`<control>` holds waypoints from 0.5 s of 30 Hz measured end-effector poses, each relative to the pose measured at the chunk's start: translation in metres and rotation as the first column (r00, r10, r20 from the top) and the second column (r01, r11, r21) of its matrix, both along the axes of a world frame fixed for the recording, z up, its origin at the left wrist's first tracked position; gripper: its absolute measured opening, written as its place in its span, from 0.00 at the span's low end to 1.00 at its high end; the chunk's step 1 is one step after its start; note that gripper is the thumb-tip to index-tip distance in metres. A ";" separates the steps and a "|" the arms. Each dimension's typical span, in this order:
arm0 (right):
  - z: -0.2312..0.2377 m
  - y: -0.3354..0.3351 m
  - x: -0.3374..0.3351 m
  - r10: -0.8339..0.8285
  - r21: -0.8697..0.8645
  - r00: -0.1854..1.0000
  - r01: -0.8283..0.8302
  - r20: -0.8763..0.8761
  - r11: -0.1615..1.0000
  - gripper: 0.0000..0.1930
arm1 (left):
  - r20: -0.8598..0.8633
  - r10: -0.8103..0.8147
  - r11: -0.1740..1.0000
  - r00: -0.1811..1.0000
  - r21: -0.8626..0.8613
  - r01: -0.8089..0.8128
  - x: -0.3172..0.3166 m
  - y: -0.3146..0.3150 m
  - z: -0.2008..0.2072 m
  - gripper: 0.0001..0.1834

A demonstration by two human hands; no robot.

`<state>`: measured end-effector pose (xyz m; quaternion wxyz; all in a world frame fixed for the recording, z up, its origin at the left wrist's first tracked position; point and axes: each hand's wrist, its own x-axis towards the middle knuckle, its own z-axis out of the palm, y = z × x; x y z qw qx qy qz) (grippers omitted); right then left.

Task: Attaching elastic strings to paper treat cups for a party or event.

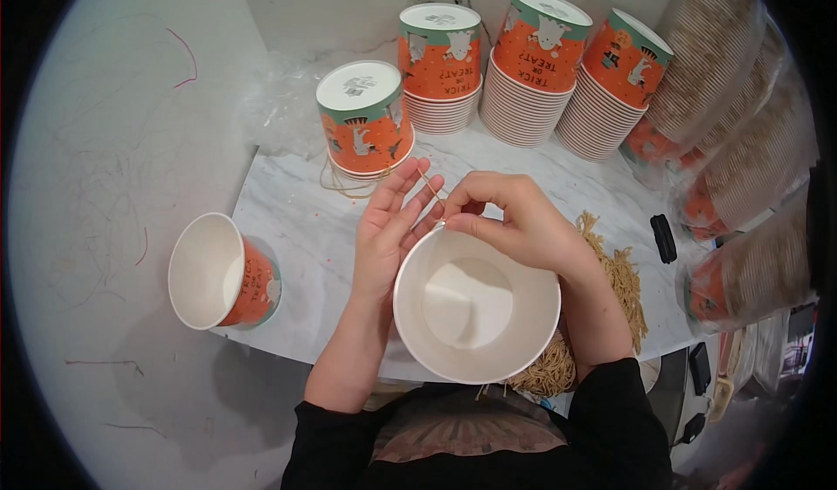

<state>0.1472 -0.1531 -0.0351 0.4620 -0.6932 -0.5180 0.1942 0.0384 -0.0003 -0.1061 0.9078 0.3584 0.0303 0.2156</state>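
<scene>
In front of me is a paper bucket [475, 302], white inside, its open mouth facing up. My right hand [514, 220] is closed in a pinch at the bucket's far rim, on a thin tan string [431, 184]. From that pinch the string runs up to the fingertips of my left hand [392, 224]. The left hand is turned palm up beside the rim, its fingers apart with the string lying against them. My fingers partly hide where the string meets the rim. Bundles of tan string [621, 285] lie by my right forearm.
A second orange paper bucket [248, 276] stands at the table's left edge. Upside-down bucket stacks [528, 98] line the back, with loose string beside the shorter stack [362, 119]. Plastic-wrapped stacks [741, 176] fill the right side. A small black object [663, 239] lies nearby.
</scene>
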 end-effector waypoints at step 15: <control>-0.002 0.006 -0.005 0.144 0.403 0.885 0.054 -0.444 0.913 0.04 | -0.084 0.249 0.901 0.965 0.384 -0.199 0.001 -0.004 0.001 0.21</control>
